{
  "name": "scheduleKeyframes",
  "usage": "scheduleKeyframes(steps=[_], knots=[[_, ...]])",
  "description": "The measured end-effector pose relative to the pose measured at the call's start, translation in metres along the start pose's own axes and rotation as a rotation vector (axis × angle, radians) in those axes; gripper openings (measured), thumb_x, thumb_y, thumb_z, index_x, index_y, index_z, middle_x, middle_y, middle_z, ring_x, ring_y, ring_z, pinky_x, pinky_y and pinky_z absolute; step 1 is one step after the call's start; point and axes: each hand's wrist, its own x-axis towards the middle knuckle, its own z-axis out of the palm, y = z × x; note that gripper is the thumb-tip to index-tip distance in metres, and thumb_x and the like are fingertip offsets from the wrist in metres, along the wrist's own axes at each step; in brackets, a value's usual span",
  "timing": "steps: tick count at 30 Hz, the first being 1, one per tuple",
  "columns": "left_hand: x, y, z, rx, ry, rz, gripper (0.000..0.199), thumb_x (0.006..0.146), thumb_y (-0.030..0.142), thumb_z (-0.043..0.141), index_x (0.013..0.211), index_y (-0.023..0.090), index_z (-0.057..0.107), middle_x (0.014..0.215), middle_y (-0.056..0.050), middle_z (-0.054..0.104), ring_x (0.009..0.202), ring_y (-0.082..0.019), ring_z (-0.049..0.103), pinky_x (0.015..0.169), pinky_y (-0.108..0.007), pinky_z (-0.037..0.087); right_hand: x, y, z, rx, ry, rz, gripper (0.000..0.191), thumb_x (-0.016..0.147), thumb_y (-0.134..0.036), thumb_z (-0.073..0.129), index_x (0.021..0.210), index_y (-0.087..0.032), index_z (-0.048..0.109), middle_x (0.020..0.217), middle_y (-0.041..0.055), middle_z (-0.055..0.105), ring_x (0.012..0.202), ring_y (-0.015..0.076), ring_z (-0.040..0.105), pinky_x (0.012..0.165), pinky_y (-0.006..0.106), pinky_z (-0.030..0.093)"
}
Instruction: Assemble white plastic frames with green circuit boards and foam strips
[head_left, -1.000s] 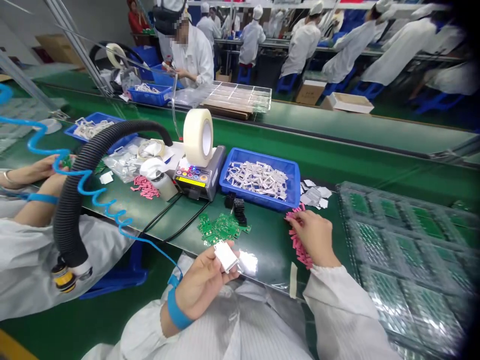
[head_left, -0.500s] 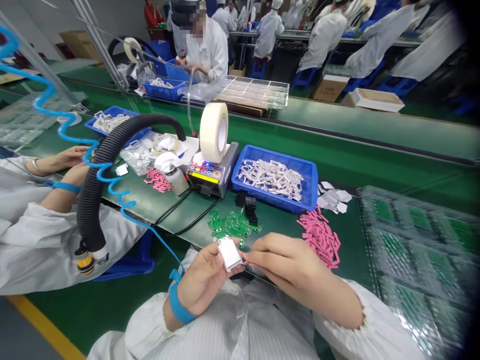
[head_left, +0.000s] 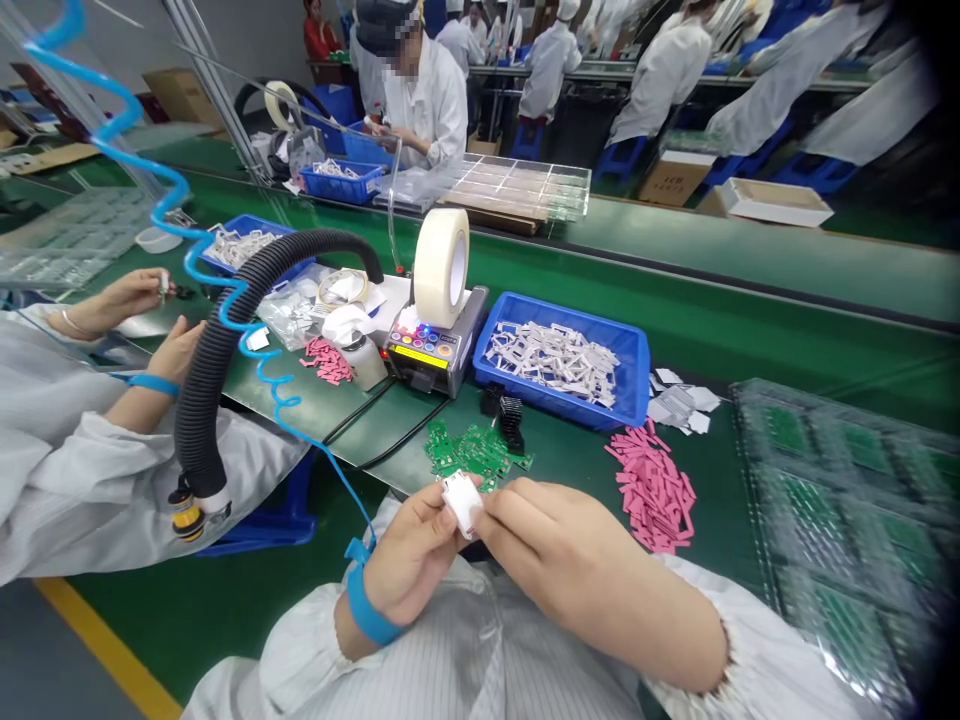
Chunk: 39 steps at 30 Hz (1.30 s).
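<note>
A small white rectangular part [head_left: 462,503] is gripped by my left hand [head_left: 412,555], which wears a blue wrist strap. Against the part's right side, the fingers of my right hand [head_left: 555,545] are pinched together; a bit of pink shows at its lower edge, and what those fingertips hold is hidden. Just beyond my hands lie green circuit boards [head_left: 471,450] with black pieces [head_left: 511,422] beside them. Pink strips [head_left: 654,490] are heaped to the right of my right hand.
A blue bin [head_left: 637,375] holds white frames. Left of it stands a tape dispenser [head_left: 431,360]. Clear trays [head_left: 825,450] with boards are at right. A black hose [head_left: 196,420] arches at left, near a co-worker's hands [head_left: 176,350].
My right fingers have closed in over the white part's right side. The co-worker's hands have moved apart, one now raised with a small white item. The view has shifted slightly.
</note>
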Motion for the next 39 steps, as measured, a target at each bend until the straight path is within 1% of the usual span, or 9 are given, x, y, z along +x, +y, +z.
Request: scheduleKeyframes(steps=[6,9,12,16,22,26,31,36,39], knots=[[0.003,0.002,-0.003,-0.112,0.010,0.054,0.028,0.067,0.029,0.076,0.092,0.018,0.071,0.080,0.000,0.068,0.071,-0.009,0.057,0.066,-0.021,0.044,0.000,0.006,0.029,0.330,0.283,0.110,0.021,0.094,-0.026,0.043,0.101,-0.017,0.061,0.096,0.0094,0.062,0.089,0.0200,0.053,0.075,0.037,0.047],[0.004,0.003,-0.006,-0.164,0.014,0.084,0.025,0.071,0.030,0.073,0.095,0.022,0.070,0.090,0.000,0.070,0.080,-0.012,0.060,0.071,-0.026,0.048,-0.002,0.001,0.046,0.509,0.298,0.225,0.037,0.094,-0.044,0.038,0.121,-0.021,0.051,0.122,0.0129,0.051,0.109,0.0245,0.049,0.087,0.043,0.045],[0.005,0.000,-0.008,-0.157,-0.001,0.116,0.030,0.073,0.033,0.071,0.101,0.024,0.068,0.099,-0.002,0.069,0.096,-0.017,0.060,0.093,-0.037,0.045,0.001,-0.010,0.055,0.548,0.376,0.433,0.050,0.086,-0.056,0.047,0.119,-0.020,0.050,0.109,0.0124,0.054,0.101,0.0255,0.053,0.082,0.042,0.045],[0.004,-0.006,-0.010,-0.055,0.032,0.141,0.038,0.073,0.040,0.068,0.109,0.026,0.065,0.108,-0.005,0.066,0.106,-0.021,0.057,0.099,-0.042,0.040,0.012,-0.018,0.057,0.439,0.470,0.563,0.021,0.077,-0.038,0.064,0.090,-0.022,0.059,0.079,0.0023,0.057,0.077,0.0213,0.055,0.087,0.049,0.036],[-0.002,0.035,-0.015,0.701,0.118,0.561,0.042,0.066,0.016,0.074,0.106,0.027,0.069,0.124,-0.007,0.059,0.122,-0.027,0.046,0.109,-0.039,0.027,0.016,-0.004,0.052,0.494,0.382,0.484,0.014,0.073,-0.023,0.063,0.085,-0.022,0.058,0.074,-0.0003,0.060,0.072,0.0176,0.056,0.086,0.046,0.037],[-0.011,0.066,-0.013,1.155,-0.161,0.491,0.033,0.072,0.009,0.065,0.099,0.028,0.072,0.113,-0.009,0.068,0.119,-0.027,0.052,0.114,-0.048,0.007,0.019,0.001,0.046,0.441,0.271,0.414,0.014,0.071,-0.021,0.063,0.085,-0.022,0.060,0.074,-0.0007,0.060,0.073,0.0167,0.057,0.094,0.049,0.032],[-0.022,0.061,-0.018,1.122,-0.152,0.437,0.034,0.076,0.010,0.059,0.105,0.026,0.070,0.116,-0.009,0.068,0.113,-0.026,0.057,0.113,-0.046,0.015,0.030,-0.004,0.049,0.532,0.095,0.424,0.009,0.069,-0.021,0.066,0.078,-0.021,0.064,0.066,-0.0021,0.056,0.069,0.0161,0.053,0.090,0.048,0.035],[-0.026,0.044,-0.072,0.819,0.175,0.329,0.025,0.070,0.010,0.068,0.090,0.023,0.074,0.107,-0.007,0.072,0.109,-0.023,0.060,0.111,-0.038,0.026,0.050,0.003,0.080,1.301,0.088,0.819,0.021,0.058,-0.031,0.077,0.070,-0.019,0.065,0.065,-0.0025,0.057,0.065,0.0135,0.050,0.072,0.032,0.040],[-0.035,0.044,-0.134,0.237,0.457,0.255,0.023,0.072,0.005,0.065,0.092,0.014,0.073,0.099,-0.011,0.074,0.096,-0.021,0.067,0.097,-0.033,0.046,0.066,0.020,0.103,1.474,0.242,1.089,0.026,0.072,-0.042,0.066,0.083,-0.018,0.061,0.068,-0.0029,0.055,0.054,0.0087,0.047,0.057,0.026,0.040]])
